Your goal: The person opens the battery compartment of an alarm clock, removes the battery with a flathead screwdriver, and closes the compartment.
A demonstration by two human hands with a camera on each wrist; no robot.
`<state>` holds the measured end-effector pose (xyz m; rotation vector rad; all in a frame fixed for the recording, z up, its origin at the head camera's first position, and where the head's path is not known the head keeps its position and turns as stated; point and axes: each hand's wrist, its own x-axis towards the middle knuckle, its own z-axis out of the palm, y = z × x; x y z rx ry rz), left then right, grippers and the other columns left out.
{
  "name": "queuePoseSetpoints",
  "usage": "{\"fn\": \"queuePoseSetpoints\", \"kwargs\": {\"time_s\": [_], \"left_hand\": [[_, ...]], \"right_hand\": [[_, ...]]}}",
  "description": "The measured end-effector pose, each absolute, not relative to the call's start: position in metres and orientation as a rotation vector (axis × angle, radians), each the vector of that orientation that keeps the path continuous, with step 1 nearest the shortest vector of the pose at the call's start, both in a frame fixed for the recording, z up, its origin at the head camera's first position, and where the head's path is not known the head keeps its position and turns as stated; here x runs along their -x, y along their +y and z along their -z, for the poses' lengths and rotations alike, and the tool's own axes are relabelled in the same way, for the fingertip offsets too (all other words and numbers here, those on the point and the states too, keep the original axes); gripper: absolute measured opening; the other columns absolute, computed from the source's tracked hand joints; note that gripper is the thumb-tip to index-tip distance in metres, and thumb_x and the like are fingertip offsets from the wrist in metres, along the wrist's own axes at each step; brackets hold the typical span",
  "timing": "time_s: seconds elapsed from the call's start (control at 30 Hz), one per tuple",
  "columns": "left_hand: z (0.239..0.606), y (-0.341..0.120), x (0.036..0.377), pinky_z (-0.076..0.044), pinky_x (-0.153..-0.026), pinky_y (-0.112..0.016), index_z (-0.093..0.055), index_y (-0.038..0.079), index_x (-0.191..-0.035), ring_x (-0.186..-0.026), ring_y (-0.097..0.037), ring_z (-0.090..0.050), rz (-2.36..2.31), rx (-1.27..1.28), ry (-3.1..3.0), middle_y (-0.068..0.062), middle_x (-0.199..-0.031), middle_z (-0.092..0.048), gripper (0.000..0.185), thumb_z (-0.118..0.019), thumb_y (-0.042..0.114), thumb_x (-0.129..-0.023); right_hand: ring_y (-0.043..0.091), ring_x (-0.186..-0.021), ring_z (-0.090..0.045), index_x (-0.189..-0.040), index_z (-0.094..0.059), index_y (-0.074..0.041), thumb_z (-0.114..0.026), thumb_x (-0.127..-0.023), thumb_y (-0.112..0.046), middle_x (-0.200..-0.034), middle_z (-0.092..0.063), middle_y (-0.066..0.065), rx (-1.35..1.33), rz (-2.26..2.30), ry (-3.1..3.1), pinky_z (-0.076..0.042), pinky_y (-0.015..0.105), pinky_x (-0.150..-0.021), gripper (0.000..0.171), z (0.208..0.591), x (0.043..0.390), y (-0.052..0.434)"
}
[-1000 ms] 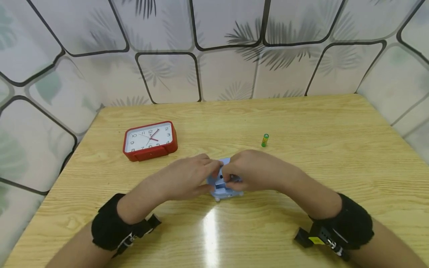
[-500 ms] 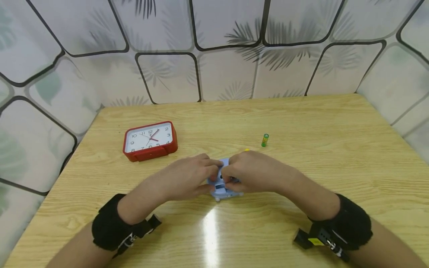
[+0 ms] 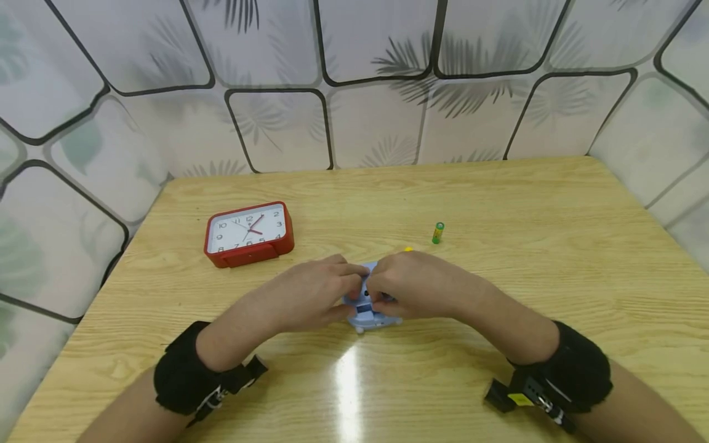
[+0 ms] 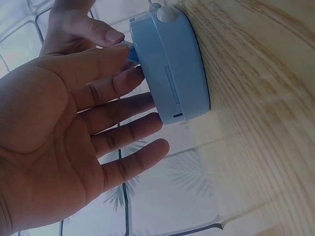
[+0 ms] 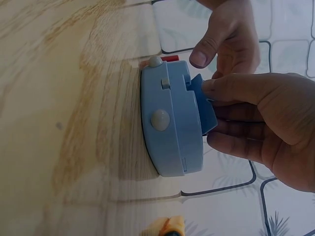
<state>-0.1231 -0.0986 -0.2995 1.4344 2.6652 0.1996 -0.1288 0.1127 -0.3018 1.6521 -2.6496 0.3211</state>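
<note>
Right hand (image 3: 419,283) shifted slightly, pinching blue flap (image 5: 206,114) | left hand (image 3: 314,292) spread | yellow piece (image 3: 408,249) mostly hidden

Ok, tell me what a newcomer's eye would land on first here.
Probably the red clock, on the left of the table. Next, the blue device in the middle, with the left hand at it and the right hand pinching its flap. Then the small green battery, on the table beyond the right hand.
</note>
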Motion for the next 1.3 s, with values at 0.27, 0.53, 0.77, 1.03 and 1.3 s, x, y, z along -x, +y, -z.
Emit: {"fn": "queuePoseSetpoints", "kwargs": {"time_s": [0.27,0.53,0.77,1.03,1.3], "left_hand": [[0.3005,-0.0966,0.1236,-0.048,-0.078,-0.026,-0.063,0.018,-0.089,-0.094,-0.011,-0.052,-0.192,-1.445,2.677,0.01,-0.12,-0.06,0.01,-0.067,0.025,-0.085],[0.3017,-0.0961,0.1238,-0.048,-0.077,-0.025,-0.063,0.018,-0.089,-0.092,-0.01,-0.052,-0.19,-1.461,2.681,0.012,-0.109,-0.061,0.009,-0.067,0.025,-0.085],[0.3028,-0.0953,0.1235,-0.047,-0.073,-0.024,-0.062,0.018,-0.087,-0.087,-0.01,-0.052,-0.209,-1.493,2.692,0.013,-0.096,-0.06,0.008,-0.067,0.024,-0.085],[0.3035,-0.094,0.1233,-0.046,-0.068,-0.02,-0.063,0.018,-0.085,-0.084,-0.01,-0.051,-0.217,-1.503,2.713,0.013,-0.09,-0.06,0.005,-0.066,0.021,-0.086],[0.3044,-0.0936,0.1227,-0.046,-0.067,-0.02,-0.063,0.019,-0.085,-0.084,-0.01,-0.049,-0.186,-1.47,2.728,0.013,-0.093,-0.062,0.006,-0.067,0.024,-0.085]], "right_hand": [[0.003,-0.069,-0.049,-0.072,-0.062,-0.019,-0.069,-0.081,-0.019,-0.073,-0.056,-0.011,-1.654,-0.285,-2.689,-0.045,0.017,-0.064,0.012,0.3025,0.1296,0.1123],[0.004,-0.071,-0.049,-0.072,-0.062,-0.019,-0.069,-0.082,-0.02,-0.075,-0.055,-0.01,-1.653,-0.289,-2.71,-0.044,0.016,-0.064,0.012,0.3041,0.1297,0.1121],[0.003,-0.075,-0.051,-0.072,-0.062,-0.02,-0.07,-0.08,-0.021,-0.08,-0.055,-0.011,-1.653,-0.294,-2.702,-0.046,0.016,-0.066,0.012,0.3053,0.1293,0.1112],[0.004,-0.079,-0.05,-0.073,-0.064,-0.021,-0.073,-0.079,-0.025,-0.086,-0.056,-0.011,-1.623,-0.294,-2.738,-0.046,0.016,-0.069,0.012,0.3083,0.1285,0.1111],[0.005,-0.078,-0.05,-0.076,-0.065,-0.022,-0.075,-0.077,-0.032,-0.088,-0.055,-0.009,-1.521,-0.275,-2.818,-0.047,0.018,-0.068,0.014,0.3066,0.1279,0.1126]]}}
